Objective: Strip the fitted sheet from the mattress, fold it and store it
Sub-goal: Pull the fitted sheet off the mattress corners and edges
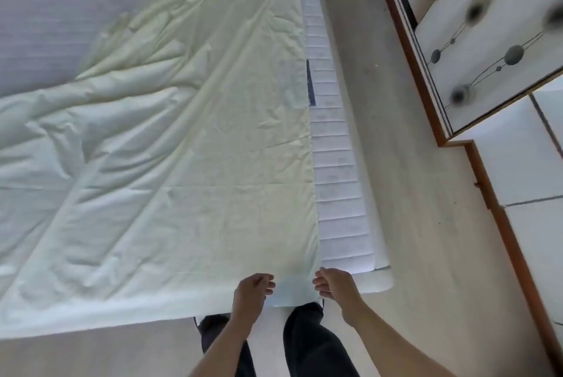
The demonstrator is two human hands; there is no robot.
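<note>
head: 2 hands [254, 288] [333, 285], 1 sheet [170, 163]

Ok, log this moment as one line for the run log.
stage: sheet loose on mattress | left hand: grips near edge | right hand: grips near corner | fold: not yet done

Sheet [158, 163] lies loose on mattress [338, 181], bunched left; mattress strip exposed at right. Wardrobe [475, 50] further right across floor [405, 194].

Both hands grip the sheet's [170, 145] near edge: left hand [253, 290] and right hand [333, 285] close together, fingers curled, apparently pinching cloth. The sheet lies rumpled over the mattress [338, 181], beside a wardrobe [487, 41].
</note>
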